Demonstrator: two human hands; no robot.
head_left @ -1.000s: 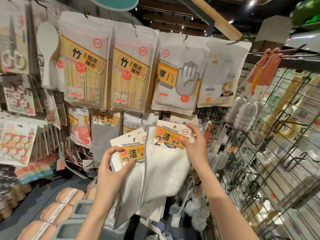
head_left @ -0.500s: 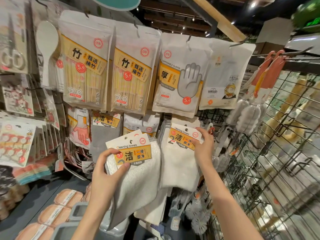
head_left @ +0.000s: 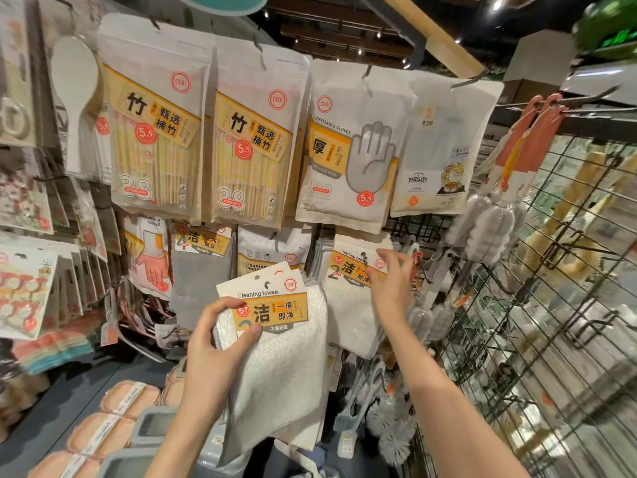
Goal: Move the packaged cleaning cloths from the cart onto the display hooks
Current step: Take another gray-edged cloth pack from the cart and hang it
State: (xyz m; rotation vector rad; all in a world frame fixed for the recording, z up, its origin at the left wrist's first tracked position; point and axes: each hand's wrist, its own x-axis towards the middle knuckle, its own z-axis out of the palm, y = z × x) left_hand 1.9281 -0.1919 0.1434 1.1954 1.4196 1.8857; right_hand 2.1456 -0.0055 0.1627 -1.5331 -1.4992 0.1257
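Left hand (head_left: 217, 343), lower centre of frame, pinched card header of cloth pack (head_left: 275, 336); second header showed behind it, so likely 2 packs held, cloth hanging below.

Right of centre, right hand (head_left: 389, 288) lay on header of hung pack (head_left: 351, 270), fingers fairly straight; whether pinching it or only touching, cannot tell. Hook itself hidden.

Step judged: 1 pack seated on hook, held ones waiting. Next: line header hole with hook tip, slide on.

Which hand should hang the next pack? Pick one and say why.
Right. The right hand is at the hung pack by the hook, fingers free; the left hand grips the remaining cleaning towel packs lower down.
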